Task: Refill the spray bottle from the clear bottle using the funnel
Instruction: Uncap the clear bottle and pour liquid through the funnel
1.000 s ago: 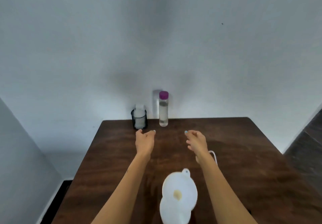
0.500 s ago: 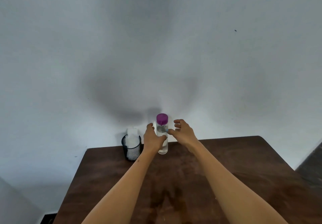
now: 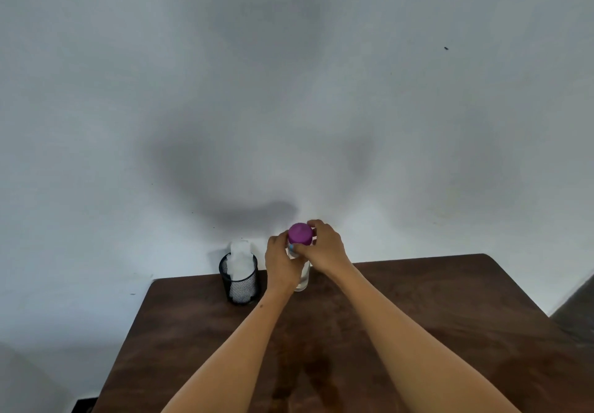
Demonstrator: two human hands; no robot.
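Gripping the clear bottle (image 3: 302, 279) at the far edge of the dark wooden table (image 3: 450, 316), close to the white wall (image 3: 289, 91). Left hand (image 3: 282, 263) wraps the bottle body from the left, fingers curled around it. Right hand (image 3: 323, 248) pinches the purple cap (image 3: 300, 234) from the right, thumb and fingers closed on its sides. Bottle stands upright, base on the table, cap on. Black mesh cup (image 3: 240, 281) sits just left of the bottle, holding something white, can't tell what. Both forearms reach in from the near edge. Funnel and spray bottle out of frame.
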